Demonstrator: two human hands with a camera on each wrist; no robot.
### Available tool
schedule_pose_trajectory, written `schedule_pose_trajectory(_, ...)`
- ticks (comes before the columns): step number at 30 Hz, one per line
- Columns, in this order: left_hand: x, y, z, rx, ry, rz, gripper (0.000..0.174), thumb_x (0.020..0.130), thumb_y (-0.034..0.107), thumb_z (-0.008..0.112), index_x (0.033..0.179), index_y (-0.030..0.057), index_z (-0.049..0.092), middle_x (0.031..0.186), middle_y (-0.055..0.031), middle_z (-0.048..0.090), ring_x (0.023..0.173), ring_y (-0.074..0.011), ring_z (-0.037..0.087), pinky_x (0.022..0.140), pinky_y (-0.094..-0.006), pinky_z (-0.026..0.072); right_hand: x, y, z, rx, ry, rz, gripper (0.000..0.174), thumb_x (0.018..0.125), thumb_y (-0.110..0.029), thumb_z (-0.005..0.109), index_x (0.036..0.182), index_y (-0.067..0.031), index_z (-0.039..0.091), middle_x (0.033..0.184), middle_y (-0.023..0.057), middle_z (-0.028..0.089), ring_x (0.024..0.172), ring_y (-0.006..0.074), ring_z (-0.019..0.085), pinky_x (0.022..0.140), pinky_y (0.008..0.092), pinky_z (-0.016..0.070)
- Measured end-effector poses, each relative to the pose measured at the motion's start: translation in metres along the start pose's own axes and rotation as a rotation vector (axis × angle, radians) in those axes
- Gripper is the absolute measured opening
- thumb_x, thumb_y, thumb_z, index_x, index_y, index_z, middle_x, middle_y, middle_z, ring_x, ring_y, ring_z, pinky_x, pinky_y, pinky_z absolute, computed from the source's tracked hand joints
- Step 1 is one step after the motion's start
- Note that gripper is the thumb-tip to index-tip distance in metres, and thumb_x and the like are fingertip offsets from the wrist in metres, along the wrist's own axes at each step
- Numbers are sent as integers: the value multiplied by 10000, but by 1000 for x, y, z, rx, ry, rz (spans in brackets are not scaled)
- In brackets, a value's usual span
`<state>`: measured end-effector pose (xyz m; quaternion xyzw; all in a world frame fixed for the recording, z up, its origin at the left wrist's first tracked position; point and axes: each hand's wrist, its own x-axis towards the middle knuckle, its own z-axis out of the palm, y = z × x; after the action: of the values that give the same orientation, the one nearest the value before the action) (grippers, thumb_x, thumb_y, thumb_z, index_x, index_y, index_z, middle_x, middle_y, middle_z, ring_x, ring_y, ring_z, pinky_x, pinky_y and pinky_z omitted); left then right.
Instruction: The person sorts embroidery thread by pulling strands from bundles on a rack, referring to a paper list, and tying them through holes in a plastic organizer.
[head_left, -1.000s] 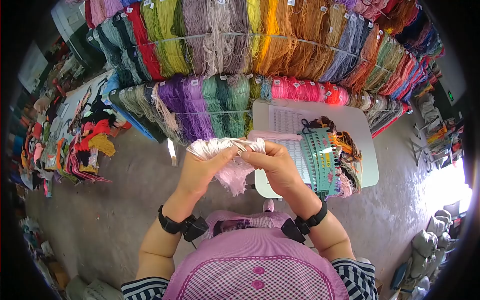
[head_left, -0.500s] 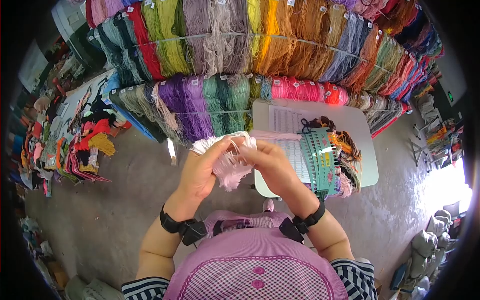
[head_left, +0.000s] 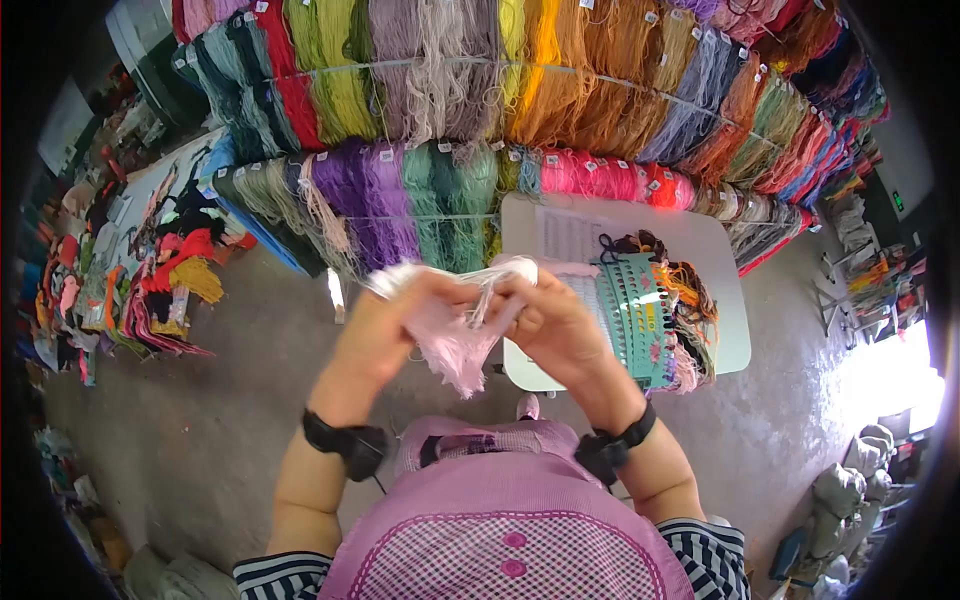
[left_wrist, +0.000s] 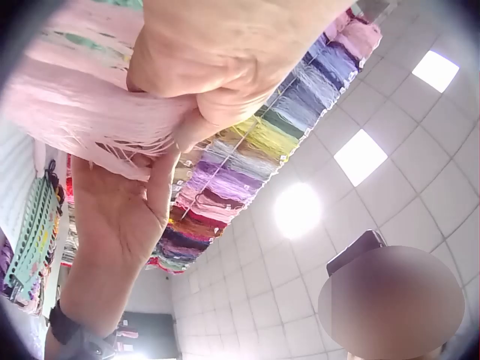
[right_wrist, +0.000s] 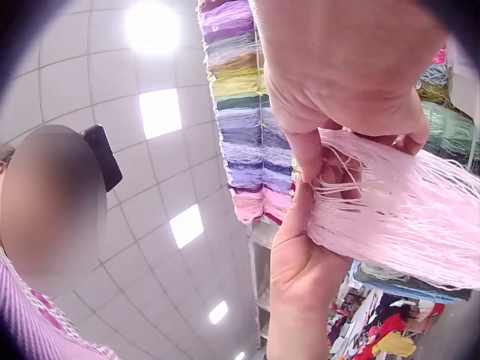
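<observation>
A hank of pale pink thread (head_left: 455, 352), almost white along its top, hangs in front of the body between both hands. My left hand (head_left: 372, 328) grips its left part, fingers curled over the top. Opposite it, my right hand (head_left: 562, 330) pinches strands at the upper right with thumb and fingers. A few loose strands stretch across the gap between the hands. In the left wrist view the thread (left_wrist: 82, 112) spreads out below the fingers. Fingertips of both hands come close together at the strands (right_wrist: 337, 176) in the right wrist view.
A white table (head_left: 725, 300) at right bears a green punched card (head_left: 635, 320) with threads, and a printed sheet (head_left: 565, 235). Racks of coloured hanks (head_left: 440, 200) rise ahead. Another table with tangled yarn (head_left: 185, 270) stands at left; grey sacks (head_left: 845, 490) lie at lower right.
The hands drew closer together, then moved apart again, with the left hand shifting left. Strands now stretch between them, and the thread's lower end hangs a little lower than half a second ago.
</observation>
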<state>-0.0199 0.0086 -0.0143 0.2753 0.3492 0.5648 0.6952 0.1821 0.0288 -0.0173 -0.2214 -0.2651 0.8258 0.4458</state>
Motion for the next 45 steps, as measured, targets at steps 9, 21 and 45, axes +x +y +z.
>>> schedule_pose_trajectory(9,-7,76,-290,-575,130,65,260,995,156,428,754,73,482,554,43,313,477,-69,337,437,-221,268,-99,-220,-72,-1225,580,-10,150,923,-251,624,814,-160,575,589,-133,370,466,-17,296,417,189,213)
schedule_pose_trajectory(21,-13,108,-421,-211,522,153,244,1016,243,434,833,94,498,524,60,281,451,-47,288,379,-204,207,-299,-513,-259,-1919,1504,-661,299,850,-379,702,898,-84,699,686,28,622,651,113,583,600,227,420)
schedule_pose_trajectory(45,183,-208,116,244,-21,-576,358,890,180,656,1148,-33,528,994,-107,635,654,-179,666,419,-183,363,-5,-115,-234,-1123,405,-77,119,890,-82,602,976,-1,591,773,60,666,647,106,610,599,252,485)
